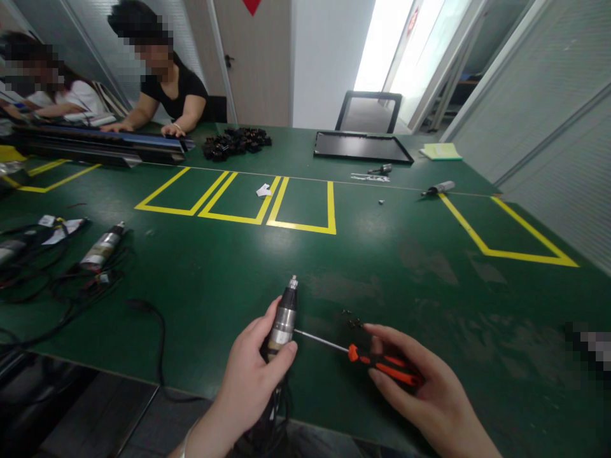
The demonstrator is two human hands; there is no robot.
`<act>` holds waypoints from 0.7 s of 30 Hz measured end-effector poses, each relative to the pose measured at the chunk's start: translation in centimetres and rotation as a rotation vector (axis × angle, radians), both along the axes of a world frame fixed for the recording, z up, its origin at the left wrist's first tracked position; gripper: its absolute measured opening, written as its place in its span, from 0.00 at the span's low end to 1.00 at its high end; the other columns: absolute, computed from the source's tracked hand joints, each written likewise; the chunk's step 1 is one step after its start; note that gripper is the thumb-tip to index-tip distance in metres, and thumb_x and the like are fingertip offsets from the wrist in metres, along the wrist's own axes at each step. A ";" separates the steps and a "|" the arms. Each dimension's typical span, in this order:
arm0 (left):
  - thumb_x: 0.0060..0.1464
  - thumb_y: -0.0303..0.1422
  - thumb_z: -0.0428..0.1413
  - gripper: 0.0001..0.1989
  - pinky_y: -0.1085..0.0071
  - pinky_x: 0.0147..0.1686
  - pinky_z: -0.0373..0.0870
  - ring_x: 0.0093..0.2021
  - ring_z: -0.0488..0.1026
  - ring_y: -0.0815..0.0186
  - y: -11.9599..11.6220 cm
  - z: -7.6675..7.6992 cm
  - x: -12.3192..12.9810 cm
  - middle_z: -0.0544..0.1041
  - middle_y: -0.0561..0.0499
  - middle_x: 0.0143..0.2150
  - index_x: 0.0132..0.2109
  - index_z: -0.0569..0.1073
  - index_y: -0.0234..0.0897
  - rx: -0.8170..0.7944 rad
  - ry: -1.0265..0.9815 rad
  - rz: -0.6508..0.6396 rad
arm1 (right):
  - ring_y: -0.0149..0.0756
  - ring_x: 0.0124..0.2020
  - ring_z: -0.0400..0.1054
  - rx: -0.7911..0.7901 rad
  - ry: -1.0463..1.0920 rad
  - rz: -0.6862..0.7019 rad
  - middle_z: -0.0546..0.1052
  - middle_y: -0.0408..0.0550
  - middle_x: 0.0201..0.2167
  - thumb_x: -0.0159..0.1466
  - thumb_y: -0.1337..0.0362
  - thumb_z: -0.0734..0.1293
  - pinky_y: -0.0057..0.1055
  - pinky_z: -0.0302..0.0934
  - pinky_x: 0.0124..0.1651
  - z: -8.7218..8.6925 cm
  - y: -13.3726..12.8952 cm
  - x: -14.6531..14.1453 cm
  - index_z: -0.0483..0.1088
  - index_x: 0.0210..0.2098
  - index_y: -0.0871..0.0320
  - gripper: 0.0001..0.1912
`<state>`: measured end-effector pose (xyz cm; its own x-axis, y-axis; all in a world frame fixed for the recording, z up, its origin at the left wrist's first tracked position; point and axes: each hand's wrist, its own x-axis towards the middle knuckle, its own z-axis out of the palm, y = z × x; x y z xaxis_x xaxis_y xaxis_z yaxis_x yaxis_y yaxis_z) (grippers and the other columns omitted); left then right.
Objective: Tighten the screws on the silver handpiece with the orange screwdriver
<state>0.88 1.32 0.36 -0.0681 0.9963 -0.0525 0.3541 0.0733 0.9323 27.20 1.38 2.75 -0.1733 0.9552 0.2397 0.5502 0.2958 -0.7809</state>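
My left hand [255, 366] is wrapped round a corded electric screwdriver [285, 321], with a silver body, black nose cone and metal chuck pointing up and away. Its lower end and cable run down below my palm, partly hidden. In my right hand [424, 388] is a screwdriver [382, 366] with an orange and black handle, held loosely between thumb and fingers. The thin shaft points left, and its tip meets or nearly meets the side of the electric screwdriver's silver body. Several tiny screws [354, 322] lie just beyond my right fingertips.
At left on the green table [229, 261] are another corded tool [102, 247] and tangled black cables [62, 299]. Yellow tape [300, 225] marks outlines. Farther back lie black parts [236, 142], a dark panel [363, 147] and a silver tool [439, 188]. Two people sit across.
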 end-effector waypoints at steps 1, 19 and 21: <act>0.57 0.38 0.58 0.31 0.63 0.46 0.68 0.50 0.74 0.52 0.0 0.0 0.0 0.80 0.45 0.47 0.67 0.69 0.37 -0.003 -0.003 0.000 | 0.35 0.35 0.81 0.017 -0.014 0.004 0.83 0.46 0.35 0.58 0.68 0.71 0.24 0.75 0.39 0.0 0.0 0.0 0.79 0.48 0.52 0.18; 0.55 0.38 0.59 0.32 0.62 0.48 0.68 0.50 0.75 0.52 0.1 0.0 0.2 0.81 0.44 0.48 0.66 0.71 0.34 0.011 -0.031 0.041 | 0.41 0.34 0.83 -0.144 -0.084 0.059 0.87 0.47 0.37 0.60 0.57 0.74 0.29 0.78 0.39 0.0 0.1 0.1 0.84 0.42 0.51 0.12; 0.56 0.38 0.59 0.32 0.62 0.48 0.68 0.50 0.75 0.52 0.1 0.0 0.2 0.81 0.45 0.48 0.66 0.71 0.35 0.011 -0.026 0.031 | 0.43 0.36 0.83 -0.117 -0.086 0.046 0.87 0.49 0.38 0.61 0.55 0.73 0.30 0.78 0.40 0.0 -0.1 0.2 0.83 0.43 0.51 0.13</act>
